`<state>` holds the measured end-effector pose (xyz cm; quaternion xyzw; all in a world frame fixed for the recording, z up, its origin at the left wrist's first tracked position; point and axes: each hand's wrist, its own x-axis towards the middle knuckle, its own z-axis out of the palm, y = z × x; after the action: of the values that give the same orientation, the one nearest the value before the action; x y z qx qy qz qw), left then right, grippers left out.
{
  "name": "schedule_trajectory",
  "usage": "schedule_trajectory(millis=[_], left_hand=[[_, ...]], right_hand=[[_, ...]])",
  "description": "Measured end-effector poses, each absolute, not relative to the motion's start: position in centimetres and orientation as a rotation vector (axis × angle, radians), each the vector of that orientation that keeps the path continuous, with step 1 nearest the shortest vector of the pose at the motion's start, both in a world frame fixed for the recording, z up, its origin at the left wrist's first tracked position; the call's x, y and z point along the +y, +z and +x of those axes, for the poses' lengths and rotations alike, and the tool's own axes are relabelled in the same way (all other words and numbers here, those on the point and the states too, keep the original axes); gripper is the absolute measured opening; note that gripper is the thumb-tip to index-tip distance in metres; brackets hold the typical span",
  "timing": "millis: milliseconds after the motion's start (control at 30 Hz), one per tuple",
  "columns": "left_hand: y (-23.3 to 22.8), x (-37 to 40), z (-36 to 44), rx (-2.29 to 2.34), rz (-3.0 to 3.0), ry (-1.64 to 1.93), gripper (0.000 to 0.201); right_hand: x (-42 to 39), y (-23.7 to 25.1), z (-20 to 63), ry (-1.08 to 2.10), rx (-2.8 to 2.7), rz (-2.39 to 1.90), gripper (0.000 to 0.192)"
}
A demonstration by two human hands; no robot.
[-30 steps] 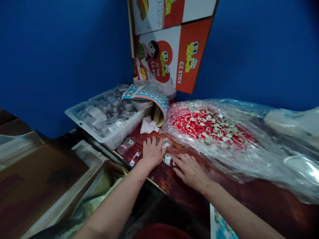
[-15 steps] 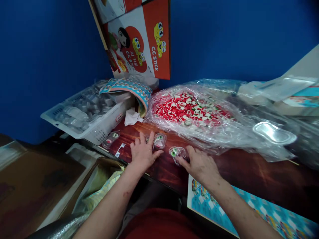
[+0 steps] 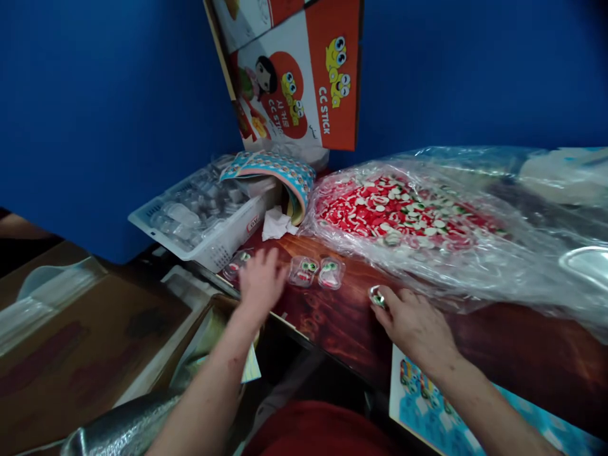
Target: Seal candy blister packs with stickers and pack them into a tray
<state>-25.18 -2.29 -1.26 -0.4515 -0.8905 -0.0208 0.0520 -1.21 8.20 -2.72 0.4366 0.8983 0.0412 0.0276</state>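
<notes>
My left hand (image 3: 263, 278) reaches over the wood-patterned table (image 3: 346, 329), fingers spread. Its fingertips are beside a small clear plastic pack (image 3: 236, 263), partly hidden behind them. To its right lie two similar clear packs side by side, the left pack (image 3: 304, 272) and the right pack (image 3: 331, 273), each showing green, white and red pieces. My right hand (image 3: 418, 326) pinches another clear candy pack (image 3: 377, 296) with a green-and-white piece between thumb and fingers. Whether that pack touches the table I cannot tell.
A white basket (image 3: 209, 250) of clear plastic pieces stands back left, beside patterned sheets (image 3: 273, 166) and crumpled white paper (image 3: 277, 224). A big clear bag (image 3: 389, 212) of red and white-green pieces fills the back. Printed blue sheets (image 3: 427, 405) lie front right; a cardboard box (image 3: 85, 354) stands left.
My left hand has moved left off the middle packs, uncovering them. My right hand has drawn its pack away to the right. The view has turned left, and a pale sheet shows under my left forearm.
</notes>
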Motion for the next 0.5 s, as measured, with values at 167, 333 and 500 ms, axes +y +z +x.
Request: schedule_trajectory(millis=[167, 333, 500], left_hand=[[-0.5, -4.8, -30.7, -2.794, -1.242, 0.257, 0.038], [-1.4, -4.1, -30.8, -2.766, -1.294, 0.226, 0.035], [-1.9, -3.4, -30.1, -2.777, -1.342, 0.131, 0.037]], right_hand=[[8.3, -1.3, -3.7, 0.158, 3.006, 1.242, 0.031], [8.9, -2.1, -9.9, -0.136, 3.074, 0.949, 0.038], [8.5, -4.2, -8.5, -0.105, 3.13, 0.772, 0.037]])
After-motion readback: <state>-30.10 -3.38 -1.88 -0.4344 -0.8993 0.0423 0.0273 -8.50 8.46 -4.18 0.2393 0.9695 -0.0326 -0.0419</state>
